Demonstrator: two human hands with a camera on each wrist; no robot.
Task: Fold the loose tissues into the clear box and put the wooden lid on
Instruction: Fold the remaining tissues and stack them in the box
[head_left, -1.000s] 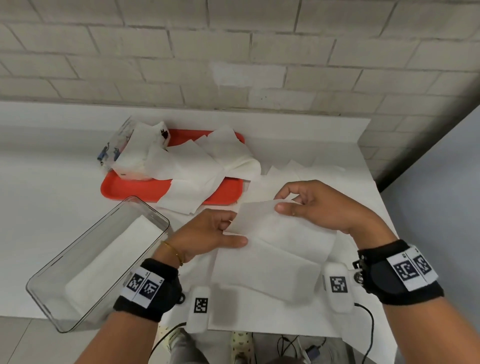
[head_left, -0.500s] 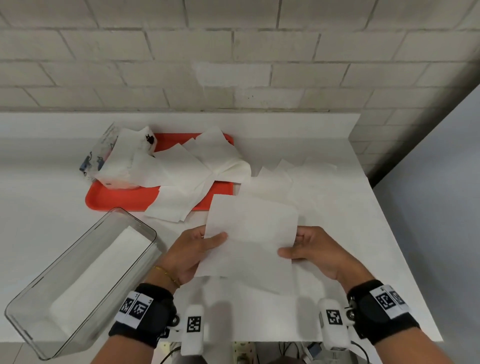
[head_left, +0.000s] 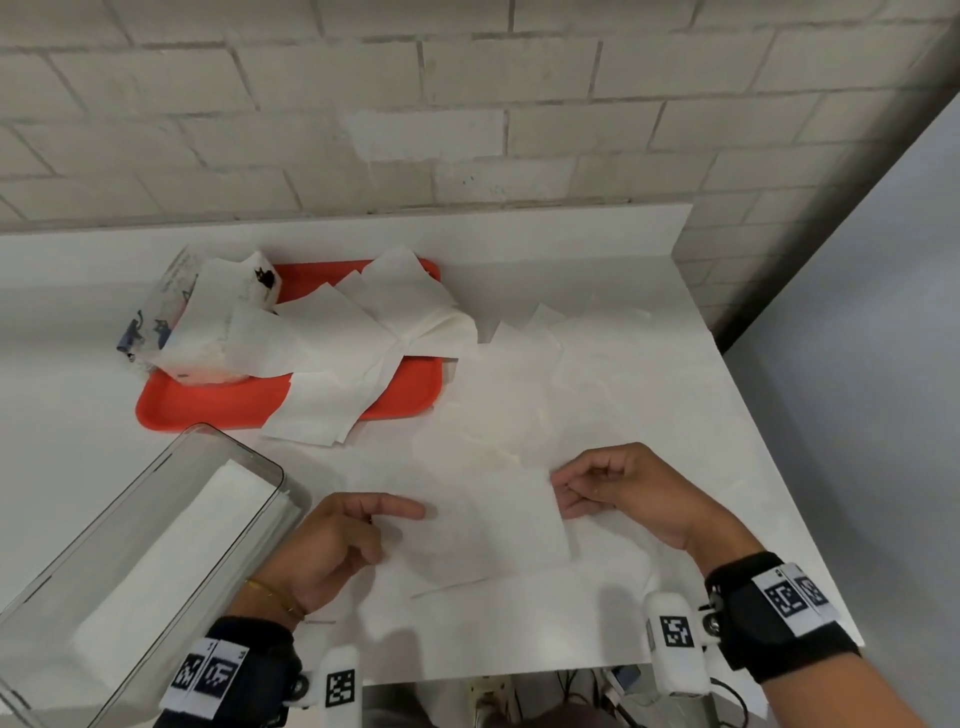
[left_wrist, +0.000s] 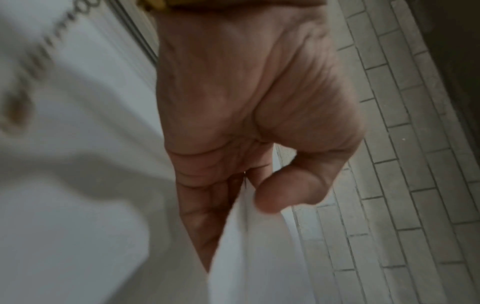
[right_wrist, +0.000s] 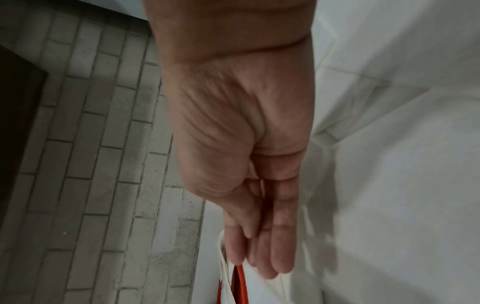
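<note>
Between my two hands a white tissue (head_left: 483, 525) lies spread low over the table. My left hand (head_left: 410, 519) pinches its left edge; in the left wrist view the thumb presses the tissue (left_wrist: 246, 257) against the fingers (left_wrist: 207, 222). At the tissue's right edge my right hand (head_left: 563, 493) pinches it with curled fingers. The clear box (head_left: 244, 457) stands at the lower left, tilted diagonally, with folded tissues (head_left: 171, 561) inside. Loose tissues (head_left: 332, 410) lie over the tray and more (head_left: 545, 358) on the table. No wooden lid is in view.
A red tray (head_left: 218, 410) at the back left carries an opened tissue pack (head_left: 176, 317). A brick wall rises behind the white table (head_left: 675, 426), whose right edge drops off beside my right wrist. The tray's red rim (right_wrist: 237, 283) shows beyond my right fingertips.
The tissue was held up facing me and has been brought down flat over the table. Both hands moved lower and further apart along its edges.
</note>
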